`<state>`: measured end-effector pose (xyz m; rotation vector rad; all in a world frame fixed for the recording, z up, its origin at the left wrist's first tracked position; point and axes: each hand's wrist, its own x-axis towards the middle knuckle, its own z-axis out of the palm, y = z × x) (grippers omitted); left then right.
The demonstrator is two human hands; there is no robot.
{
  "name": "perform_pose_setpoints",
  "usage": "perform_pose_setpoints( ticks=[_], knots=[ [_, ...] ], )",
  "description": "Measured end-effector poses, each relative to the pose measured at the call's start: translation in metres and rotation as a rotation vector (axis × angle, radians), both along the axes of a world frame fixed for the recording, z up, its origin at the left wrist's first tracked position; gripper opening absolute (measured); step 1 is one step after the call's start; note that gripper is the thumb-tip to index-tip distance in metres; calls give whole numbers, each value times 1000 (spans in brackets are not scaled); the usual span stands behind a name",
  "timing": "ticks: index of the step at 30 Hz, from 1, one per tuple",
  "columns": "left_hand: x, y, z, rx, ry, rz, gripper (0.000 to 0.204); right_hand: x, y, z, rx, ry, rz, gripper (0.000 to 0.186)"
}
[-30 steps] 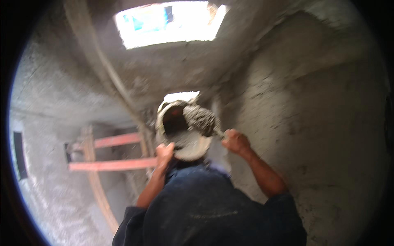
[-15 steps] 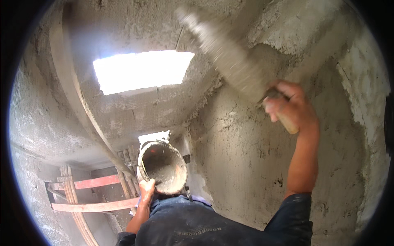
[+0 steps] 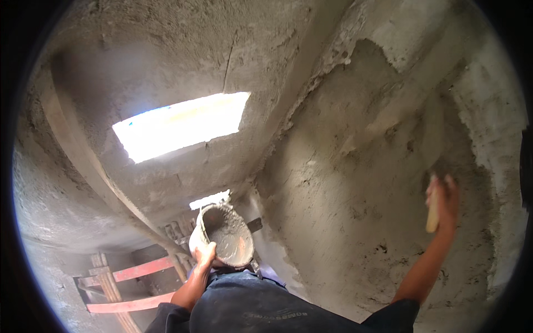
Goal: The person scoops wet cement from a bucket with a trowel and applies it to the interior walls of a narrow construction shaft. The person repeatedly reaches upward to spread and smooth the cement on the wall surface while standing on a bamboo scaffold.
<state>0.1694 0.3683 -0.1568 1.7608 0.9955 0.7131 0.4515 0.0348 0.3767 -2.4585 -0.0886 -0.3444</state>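
Observation:
My left hand grips the rim of a mortar-crusted bucket, thumb over the edge. The bucket is tilted, its mouth facing up toward me, with grey wet mortar inside. Off to the right, my right hand is closed round the pale handle of a trowel. The trowel's blade is smeared by motion and blends with the grey wall behind it. The wall's fresh mortar coat has ragged edges near its top and right side.
A bright opening pierces the upper surface at the left, with a smaller gap above the bucket. A long curved beam crosses the left side. Below it stand wooden poles with red crosspieces.
My right hand has swung the trowel from the upper middle down and right, over the wall. The bucket stays in my left hand, and the view has tilted a little.

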Motion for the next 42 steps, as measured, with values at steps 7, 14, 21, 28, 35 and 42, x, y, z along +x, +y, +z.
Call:
perform_pose_setpoints(
  ticks=[7,14,21,28,35,42],
  knots=[
    [22,30,82,-217,512,-450,52,-45,63,-218,-782,384,849,32],
    [67,36,180,-4,747,-525,43,-74,139,-377,-1008,133,984,18],
    [88,5,227,75,439,-532,32,-118,133,-381,-659,248,1253,19],
    [69,24,205,216,272,-492,13,-136,112,-384,-220,573,1068,38],
    [66,28,163,-328,-94,-166,8,-78,101,-344,-540,485,993,38],
    [70,35,117,-347,-248,-68,18,-34,100,-196,-700,216,953,33]
  ],
)
